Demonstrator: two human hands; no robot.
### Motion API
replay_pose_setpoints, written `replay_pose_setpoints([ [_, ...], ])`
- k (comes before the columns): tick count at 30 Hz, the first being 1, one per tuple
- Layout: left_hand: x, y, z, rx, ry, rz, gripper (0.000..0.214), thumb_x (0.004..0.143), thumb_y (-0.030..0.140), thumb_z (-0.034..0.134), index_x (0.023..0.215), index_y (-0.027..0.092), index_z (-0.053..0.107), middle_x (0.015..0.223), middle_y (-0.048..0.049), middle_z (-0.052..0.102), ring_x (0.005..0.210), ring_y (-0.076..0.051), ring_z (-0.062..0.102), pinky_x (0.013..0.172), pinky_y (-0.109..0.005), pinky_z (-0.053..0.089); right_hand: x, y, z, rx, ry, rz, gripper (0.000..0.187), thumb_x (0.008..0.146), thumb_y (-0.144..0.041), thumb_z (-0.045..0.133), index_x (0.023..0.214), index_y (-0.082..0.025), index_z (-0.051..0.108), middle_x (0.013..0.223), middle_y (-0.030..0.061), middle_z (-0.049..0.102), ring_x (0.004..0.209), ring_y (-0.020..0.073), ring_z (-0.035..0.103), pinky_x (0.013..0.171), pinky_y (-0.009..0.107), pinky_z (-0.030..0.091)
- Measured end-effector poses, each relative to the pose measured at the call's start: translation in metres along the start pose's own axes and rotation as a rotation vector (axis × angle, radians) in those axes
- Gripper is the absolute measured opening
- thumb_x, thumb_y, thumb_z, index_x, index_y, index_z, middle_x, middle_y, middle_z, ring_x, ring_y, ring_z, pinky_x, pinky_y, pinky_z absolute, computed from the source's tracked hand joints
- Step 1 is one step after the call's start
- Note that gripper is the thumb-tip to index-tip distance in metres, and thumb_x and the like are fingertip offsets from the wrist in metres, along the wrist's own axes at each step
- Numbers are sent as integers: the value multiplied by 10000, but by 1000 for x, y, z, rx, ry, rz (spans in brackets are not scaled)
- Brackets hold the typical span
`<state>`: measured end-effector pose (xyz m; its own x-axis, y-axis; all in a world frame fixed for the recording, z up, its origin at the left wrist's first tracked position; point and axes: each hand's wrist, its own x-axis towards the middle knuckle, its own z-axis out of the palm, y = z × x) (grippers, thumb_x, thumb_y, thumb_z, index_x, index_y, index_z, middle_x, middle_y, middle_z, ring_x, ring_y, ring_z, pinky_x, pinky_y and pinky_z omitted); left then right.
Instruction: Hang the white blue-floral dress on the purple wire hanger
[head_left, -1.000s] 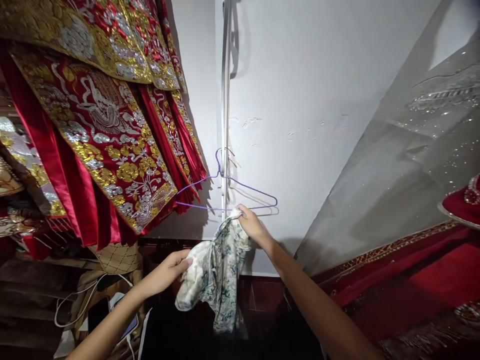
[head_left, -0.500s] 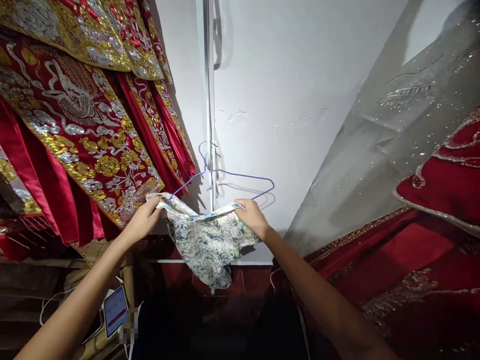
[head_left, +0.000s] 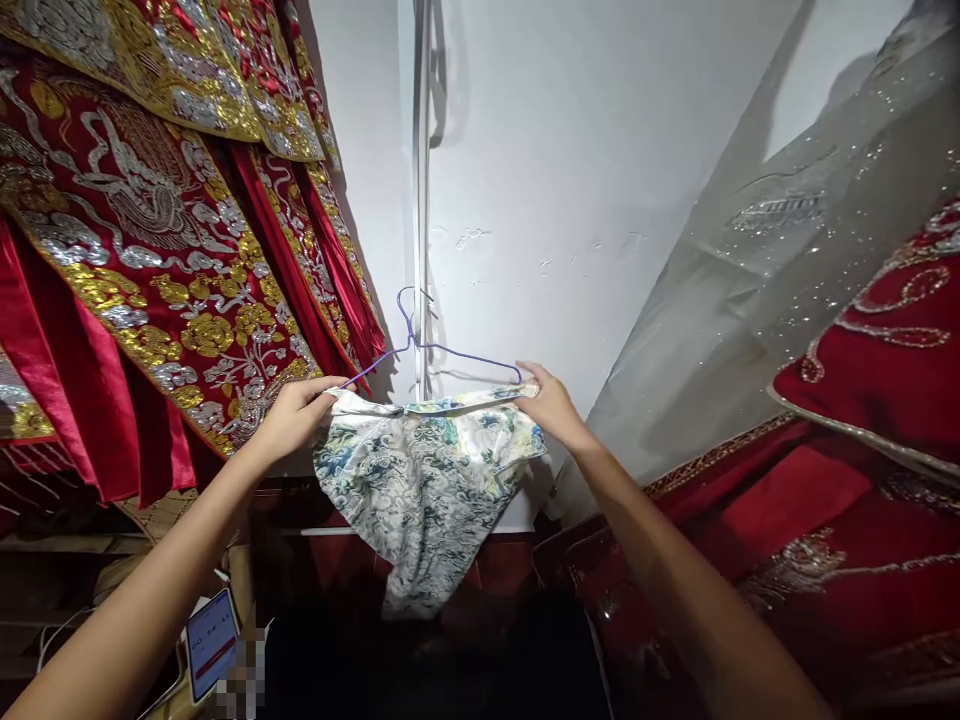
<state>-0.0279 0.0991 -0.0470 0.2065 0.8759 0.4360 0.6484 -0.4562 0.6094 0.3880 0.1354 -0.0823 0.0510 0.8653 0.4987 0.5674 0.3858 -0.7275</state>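
A white cloth with a blue-green floral print (head_left: 424, 480) hangs spread across a purple wire hanger (head_left: 420, 345). The hanger's hook sits on a vertical metal strip (head_left: 420, 200) on the white wall. My left hand (head_left: 296, 412) pinches the cloth's left top corner at the hanger's left end. My right hand (head_left: 551, 405) grips the cloth's right top corner at the hanger's right end. Both hands are closed on the fabric, which droops below them.
Red garments with gold and silver embroidery (head_left: 150, 250) hang at the left. A grey sequinned fabric (head_left: 787, 290) and more red embroidered cloth (head_left: 877, 360) fill the right. A lit phone (head_left: 210, 640) lies at the lower left beside cables.
My left hand rose to the hanger's left end and my right hand slid to its right end. The bunched cloth is now stretched out along the hanger.
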Motion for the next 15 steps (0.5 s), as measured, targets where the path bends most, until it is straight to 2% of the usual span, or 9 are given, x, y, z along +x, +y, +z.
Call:
replay_pose_setpoints([
  [2,3,3,-2,42,35,-11,339,891,340,441,988,189,729,943,-28,738,862,-224,647,795,-277,470,10,-3,-9,-7,-138,-16,376,665,-254,604,997,-117,715,734,38,655,678,201,590,647,295,437],
  [4,4,4,0,76,62,-31,312,895,318,407,892,191,692,804,-7,685,764,-197,608,710,-260,442,10,-6,-13,10,-267,-48,199,686,-262,585,767,-125,703,666,36,638,640,191,574,601,277,405],
  [6,3,3,4,79,73,-39,293,895,312,386,820,191,642,727,4,623,710,-181,570,658,-250,415,7,-7,-14,18,-258,-66,194,678,-241,593,809,-134,688,630,12,617,604,169,545,576,260,383],
  [9,2,3,11,75,83,-19,280,890,303,367,765,191,591,687,10,566,682,-170,537,635,-243,392,4,-3,-12,41,-99,-30,555,664,-217,622,1212,-137,589,637,-29,600,580,151,518,570,249,383],
  [10,1,4,13,82,83,-17,280,890,298,362,756,191,582,675,12,552,675,-168,530,632,-243,388,5,-1,-12,48,-92,-21,626,666,-221,632,1281,-134,546,675,-20,618,607,155,536,587,252,396],
  [12,1,3,14,112,86,-23,282,895,290,351,757,193,577,666,12,543,666,-167,528,641,-246,388,9,0,-12,37,-159,-12,576,682,-249,648,1240,-124,587,786,27,662,694,174,580,636,266,418],
  [15,2,-4,9,197,131,1,282,916,328,367,848,194,606,829,-25,618,807,-199,580,756,-269,420,13,-7,-21,-3,-325,28,283,722,-313,658,927,-123,701,825,62,679,736,196,596,639,278,416],
])
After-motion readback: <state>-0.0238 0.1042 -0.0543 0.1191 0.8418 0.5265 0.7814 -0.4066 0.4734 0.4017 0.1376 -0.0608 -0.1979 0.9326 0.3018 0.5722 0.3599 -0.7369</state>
